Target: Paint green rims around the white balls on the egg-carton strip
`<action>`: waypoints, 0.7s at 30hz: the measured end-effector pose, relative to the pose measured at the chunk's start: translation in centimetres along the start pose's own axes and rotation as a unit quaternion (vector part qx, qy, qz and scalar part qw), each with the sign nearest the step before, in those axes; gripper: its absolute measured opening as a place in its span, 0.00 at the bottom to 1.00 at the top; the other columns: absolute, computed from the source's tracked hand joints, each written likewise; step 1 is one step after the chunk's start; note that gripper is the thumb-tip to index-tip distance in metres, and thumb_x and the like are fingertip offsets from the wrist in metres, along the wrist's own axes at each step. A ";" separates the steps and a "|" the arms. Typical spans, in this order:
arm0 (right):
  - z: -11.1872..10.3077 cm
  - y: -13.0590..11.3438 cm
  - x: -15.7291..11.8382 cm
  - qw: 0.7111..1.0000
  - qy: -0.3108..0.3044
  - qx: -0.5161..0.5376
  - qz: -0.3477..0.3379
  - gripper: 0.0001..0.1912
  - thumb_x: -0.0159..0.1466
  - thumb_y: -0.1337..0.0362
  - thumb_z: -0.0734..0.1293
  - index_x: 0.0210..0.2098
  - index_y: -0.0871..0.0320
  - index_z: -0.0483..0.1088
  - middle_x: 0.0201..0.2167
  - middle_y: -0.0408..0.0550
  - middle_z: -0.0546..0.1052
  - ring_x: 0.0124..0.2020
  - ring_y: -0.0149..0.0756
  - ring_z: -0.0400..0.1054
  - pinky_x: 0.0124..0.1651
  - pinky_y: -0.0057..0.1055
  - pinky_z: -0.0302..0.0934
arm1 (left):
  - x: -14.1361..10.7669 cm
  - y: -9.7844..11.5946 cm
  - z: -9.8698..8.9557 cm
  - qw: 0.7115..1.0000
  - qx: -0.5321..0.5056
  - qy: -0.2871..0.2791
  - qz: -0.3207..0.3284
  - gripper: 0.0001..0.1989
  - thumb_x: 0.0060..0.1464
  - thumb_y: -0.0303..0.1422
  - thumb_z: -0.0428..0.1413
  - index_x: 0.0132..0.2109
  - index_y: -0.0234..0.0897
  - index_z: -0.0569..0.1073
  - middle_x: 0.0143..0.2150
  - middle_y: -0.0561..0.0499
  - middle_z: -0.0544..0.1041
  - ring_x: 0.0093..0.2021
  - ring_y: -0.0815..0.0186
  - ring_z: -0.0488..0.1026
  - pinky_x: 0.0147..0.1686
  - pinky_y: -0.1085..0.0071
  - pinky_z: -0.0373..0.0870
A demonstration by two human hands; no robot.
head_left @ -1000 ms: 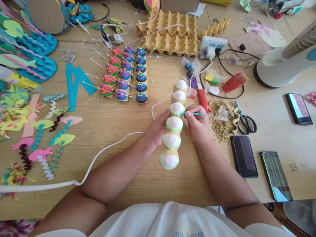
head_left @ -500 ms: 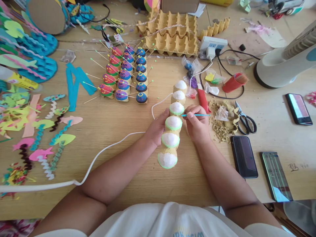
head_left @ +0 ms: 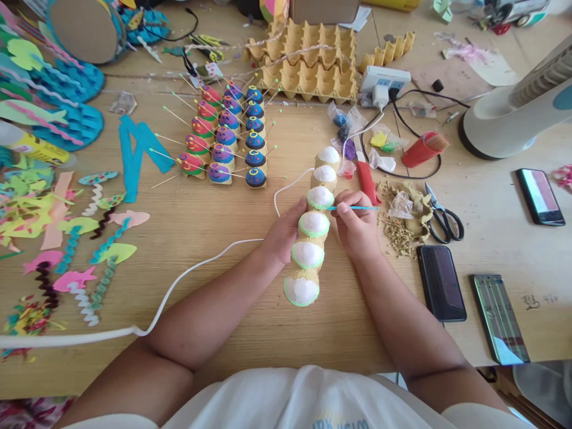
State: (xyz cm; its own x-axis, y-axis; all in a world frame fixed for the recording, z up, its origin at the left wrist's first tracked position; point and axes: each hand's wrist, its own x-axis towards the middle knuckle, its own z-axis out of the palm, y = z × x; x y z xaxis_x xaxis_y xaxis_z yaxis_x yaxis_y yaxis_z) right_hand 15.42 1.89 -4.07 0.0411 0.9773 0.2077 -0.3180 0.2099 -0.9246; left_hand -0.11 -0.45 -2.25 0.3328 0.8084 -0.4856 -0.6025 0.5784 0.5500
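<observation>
My left hand (head_left: 288,231) is wrapped round the left side of an egg-carton strip (head_left: 314,224), which is held up over the table. White caps cover its several bumps, and the nearer ones have a light green rim; the two farthest show no green. In my right hand (head_left: 356,223) a thin blue stick tool (head_left: 364,207) is pinched between thumb and fingers. Its tip points left and reaches the edge of the third bump from the far end. Fingers of the left hand under the strip are hidden.
Painted egg-carton caterpillars (head_left: 222,137) stand at the back left, near egg trays (head_left: 308,59). To the right are scissors (head_left: 442,214), a red cup (head_left: 422,149), phones (head_left: 441,283) and a white appliance (head_left: 509,113). Paper fish (head_left: 75,278) lie left; a white cable (head_left: 187,271) crosses the table.
The blue tool has shifted slightly left, its tip now over the third bump's edge. The strip has tilted very slightly, its near end moving a little left.
</observation>
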 end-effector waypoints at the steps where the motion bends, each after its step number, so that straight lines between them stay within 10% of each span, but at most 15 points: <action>1: 0.0 -0.1 0.0 1.000 -0.003 0.009 0.001 0.23 0.59 0.48 0.83 0.28 0.52 0.69 0.28 0.39 0.72 0.30 0.31 0.64 0.37 0.34 0.60 | 0.0 0.0 0.0 1.000 -0.001 0.000 -0.001 0.25 0.52 0.62 0.69 0.37 0.46 0.78 0.25 0.52 0.77 0.27 0.58 0.77 0.32 0.60 0.70; 21: -0.1 0.0 0.0 1.000 0.010 0.000 0.019 0.20 0.60 0.51 0.83 0.31 0.51 0.71 0.29 0.38 0.72 0.30 0.30 0.65 0.37 0.33 0.60 | -0.2 0.1 0.2 1.000 -0.003 0.017 -0.005 0.26 0.52 0.63 0.68 0.37 0.46 0.78 0.25 0.52 0.77 0.26 0.60 0.76 0.31 0.61 0.70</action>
State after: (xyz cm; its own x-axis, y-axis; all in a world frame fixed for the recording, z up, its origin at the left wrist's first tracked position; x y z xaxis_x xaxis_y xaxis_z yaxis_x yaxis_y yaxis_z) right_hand 15.53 1.85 -4.11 0.0487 0.9850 0.1653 -0.3200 0.1721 -0.9317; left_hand -0.08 -0.54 -1.92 0.3144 0.7981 -0.5139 -0.6036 0.5859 0.5407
